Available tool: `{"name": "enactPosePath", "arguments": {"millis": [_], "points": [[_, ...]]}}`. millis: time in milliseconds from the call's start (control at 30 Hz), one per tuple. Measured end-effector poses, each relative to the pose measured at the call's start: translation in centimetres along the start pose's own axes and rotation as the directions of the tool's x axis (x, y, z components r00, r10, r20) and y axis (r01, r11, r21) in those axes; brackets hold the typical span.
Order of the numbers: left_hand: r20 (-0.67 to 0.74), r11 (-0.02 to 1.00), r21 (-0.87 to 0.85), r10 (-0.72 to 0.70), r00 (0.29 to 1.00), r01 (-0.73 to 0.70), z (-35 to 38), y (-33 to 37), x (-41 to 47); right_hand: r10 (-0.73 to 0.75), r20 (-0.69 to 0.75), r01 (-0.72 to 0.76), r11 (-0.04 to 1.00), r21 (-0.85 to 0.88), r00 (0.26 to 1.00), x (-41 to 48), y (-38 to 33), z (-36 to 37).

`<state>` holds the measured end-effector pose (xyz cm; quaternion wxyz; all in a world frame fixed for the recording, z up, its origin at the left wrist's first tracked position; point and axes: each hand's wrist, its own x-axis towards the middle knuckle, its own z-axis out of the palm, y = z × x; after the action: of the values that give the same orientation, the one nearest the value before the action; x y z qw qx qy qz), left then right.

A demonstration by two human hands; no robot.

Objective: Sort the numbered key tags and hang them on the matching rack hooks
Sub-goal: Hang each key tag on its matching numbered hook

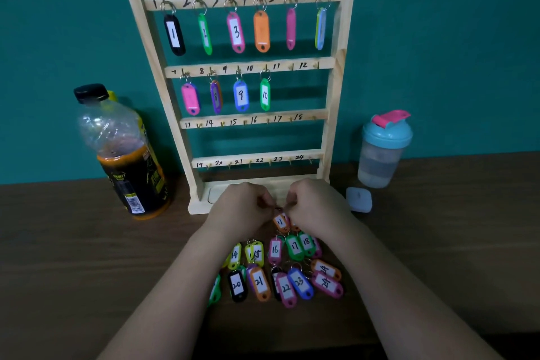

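Nearest us, loose tags [299, 282] lie in two rough rows on the dark worktop [87, 242]. We read ten numbers, 20 to 24 in the near row and 14 to 18 behind it, and a few more tags are half hidden among them. Just beyond, our left hand [242, 204] and right hand [314, 203] meet, both curled, their fingers [293, 202] pinching the small ring of orange tag 11 [281, 222], which sits just above the far row.

Behind the hands stands one wooden rack [331, 114] with four numbered rails. Ten tags hang on it: six on the top rail and four on the second, under 7 to 10.

One dark drink bottle [125, 155] stands left of the rack. One teal-lidded shaker [382, 149] and one small white square [358, 199] are on the right.
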<state>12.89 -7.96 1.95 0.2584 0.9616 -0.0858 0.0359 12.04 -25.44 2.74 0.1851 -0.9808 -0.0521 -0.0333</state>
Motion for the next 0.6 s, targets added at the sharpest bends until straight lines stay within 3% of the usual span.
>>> {"name": "enactPosePath", "arguments": {"millis": [167, 600], "points": [[0.001, 1.000, -0.026, 0.009, 1.000, -0.009, 1.2, -0.2, 0.1, 0.064, -0.008, -0.064, 0.998, -0.006, 0.998, 0.9, 0.1, 0.9], [-0.056, 0.985, 0.154, 0.085, 0.995, -0.075, 1.6, 0.3, 0.2, 0.096, -0.005, -0.096, 0.995, -0.004, 0.995, 1.6, -0.3, 1.3]]}}
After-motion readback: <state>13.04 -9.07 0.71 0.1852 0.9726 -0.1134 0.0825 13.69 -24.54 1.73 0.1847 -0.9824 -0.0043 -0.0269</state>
